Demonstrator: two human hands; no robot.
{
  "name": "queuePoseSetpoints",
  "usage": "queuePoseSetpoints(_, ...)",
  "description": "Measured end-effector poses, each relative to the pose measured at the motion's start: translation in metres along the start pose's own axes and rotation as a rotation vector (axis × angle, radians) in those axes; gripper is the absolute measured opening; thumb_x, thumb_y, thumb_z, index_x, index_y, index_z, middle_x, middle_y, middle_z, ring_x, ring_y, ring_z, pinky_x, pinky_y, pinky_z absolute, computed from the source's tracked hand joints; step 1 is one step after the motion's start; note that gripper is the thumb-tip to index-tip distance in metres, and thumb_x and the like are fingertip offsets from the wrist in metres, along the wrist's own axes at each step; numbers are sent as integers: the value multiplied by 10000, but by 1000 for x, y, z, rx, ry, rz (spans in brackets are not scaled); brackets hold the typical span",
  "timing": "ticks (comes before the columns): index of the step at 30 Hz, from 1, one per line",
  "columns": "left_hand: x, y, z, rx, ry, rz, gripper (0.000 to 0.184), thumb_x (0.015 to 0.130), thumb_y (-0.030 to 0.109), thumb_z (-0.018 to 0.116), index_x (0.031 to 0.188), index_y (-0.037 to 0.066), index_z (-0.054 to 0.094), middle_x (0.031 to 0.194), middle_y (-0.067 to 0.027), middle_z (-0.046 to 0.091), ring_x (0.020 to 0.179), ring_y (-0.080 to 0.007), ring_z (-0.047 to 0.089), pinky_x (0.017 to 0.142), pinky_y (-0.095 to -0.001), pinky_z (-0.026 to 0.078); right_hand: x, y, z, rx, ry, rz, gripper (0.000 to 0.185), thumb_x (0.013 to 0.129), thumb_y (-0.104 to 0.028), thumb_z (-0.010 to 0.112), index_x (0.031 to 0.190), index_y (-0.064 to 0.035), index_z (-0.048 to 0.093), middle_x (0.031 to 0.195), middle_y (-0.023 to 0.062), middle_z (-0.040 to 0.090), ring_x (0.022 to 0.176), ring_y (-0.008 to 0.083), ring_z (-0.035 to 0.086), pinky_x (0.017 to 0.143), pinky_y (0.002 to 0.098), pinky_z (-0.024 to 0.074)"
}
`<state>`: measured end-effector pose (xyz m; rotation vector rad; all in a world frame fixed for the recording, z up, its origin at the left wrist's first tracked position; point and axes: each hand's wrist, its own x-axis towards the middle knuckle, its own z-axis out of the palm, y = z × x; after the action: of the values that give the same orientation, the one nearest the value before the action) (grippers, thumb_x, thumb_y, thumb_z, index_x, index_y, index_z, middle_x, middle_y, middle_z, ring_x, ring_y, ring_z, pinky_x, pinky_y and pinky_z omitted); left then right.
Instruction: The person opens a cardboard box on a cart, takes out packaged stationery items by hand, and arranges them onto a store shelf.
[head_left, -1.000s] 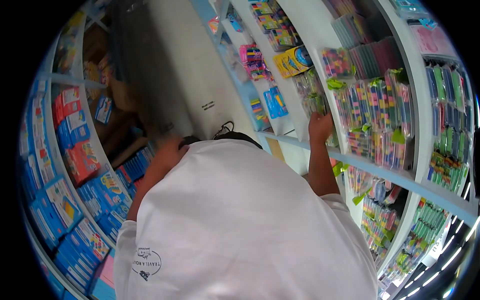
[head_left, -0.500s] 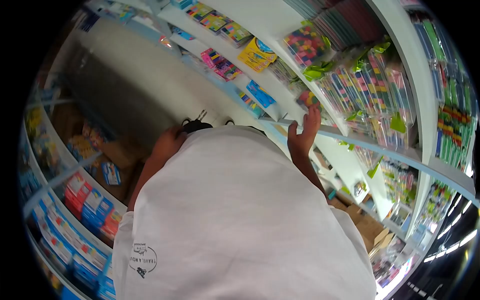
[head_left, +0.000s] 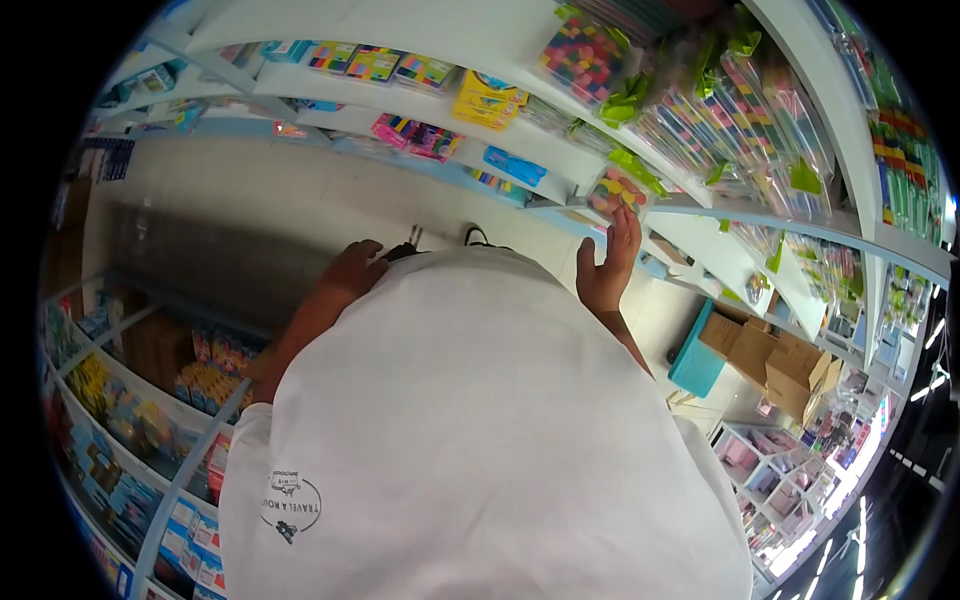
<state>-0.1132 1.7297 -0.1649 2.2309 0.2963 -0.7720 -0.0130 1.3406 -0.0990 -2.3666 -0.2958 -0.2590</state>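
The packet (head_left: 615, 186) is now showing more fully at the shelf (head_left: 562, 177) edge; the right hand (head_left: 608, 268), thumb spread, is fingering it without gripping; the left hand (head_left: 350, 270) is hanging half-curled, seemingly empty.

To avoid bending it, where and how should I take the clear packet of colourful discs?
The clear packet of discs is probably best pinched at its near edge, from the near side: that edge faces the right hand, the green tab lies beyond.

Disc pkt (head_left: 616, 188): glossy plast.; shirt (head_left: 480, 430): matt cloth.
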Motion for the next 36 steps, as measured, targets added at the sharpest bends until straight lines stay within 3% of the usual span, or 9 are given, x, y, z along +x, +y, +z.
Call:
queuePoseSetpoints(10,-3,-10,7,-78,17,-97,494,944,363,598,1296,17,583,1245,-195,643,1168,-339,612,993,-413,477,85,40,21,-28,189,-251,760,757,-36,649,1463,30,374,1388,246,460,1360,433,376,1153,489,299)
queuePoseSetpoints(16,-34,-1,26,-201,169,-186,455,948,358,588,1262,30,612,1214,-205,658,1143,-346,624,971,-411,483,121,75,36,-51,154,-91,369,802,-186,689,1106,15,633,1006,243,646,1018,462,575,937,526,435)
queuePoseSetpoints(18,-39,-3,41,-223,193,-201,442,950,354,585,1256,37,616,1204,-208,660,1134,-353,627,967,-413,484,137,90,35,-102,166,-303,354,826,-190,686,1124,-1,661,932,218,657,883,428,627,818,506,504)
queuePoseSetpoints(21,-41,-6,65,-246,219,-167,425,954,347,582,1251,46,620,1185,-211,666,1113,-369,633,961,-416,488,142,100,33,-234,103,-203,351,834,-235,679,1108,-14,672,875,214,664,813,440,633,791,503,508)
queuePoseSetpoints(25,-43,7,92,-264,202,-145,415,957,342,581,1244,44,616,1202,-203,660,1124,-373,623,973,-422,480,152,90,27,-228,96,-352,363,839,-272,675,1109,-29,675,856,211,668,776,437,639,728,500,516)
queuePoseSetpoints(28,-47,45,94,-276,173,-238,403,961,345,577,1222,40,613,1228,-193,639,1147,-366,604,983,-424,472,156,65,31,-292,-170,-160,361,844,-286,671,1098,-30,675,821,208,666,755,420,648,673,506,513)
queuePoseSetpoints(30,-40,39,113,-256,207,-187,403,963,349,574,1220,42,612,1237,-190,628,1154,-366,595,989,-424,469,170,67,51,-126,-28,-444,369,846,-308,674,1081,-24,673,801,203,665,722,413,640,652,503,506)
queuePoseSetpoints(31,-37,40,118,-224,243,-122,402,965,353,570,1219,43,611,1245,-188,617,1161,-366,587,995,-424,465,174,58,53,-169,-170,-269,387,847,-323,678,1076,-12,667,813,203,675,750,407,652,684,489,512)
queuePoseSetpoints(36,-39,48,130,-206,283,-120,408,964,361,571,1232,57,618,1241,-181,616,1152,-372,587,998,-428,464,184,53,77,16,-77,-377,379,850,-311,683,1087,-16,674,917,183,704,838,387,665,752,471,523)
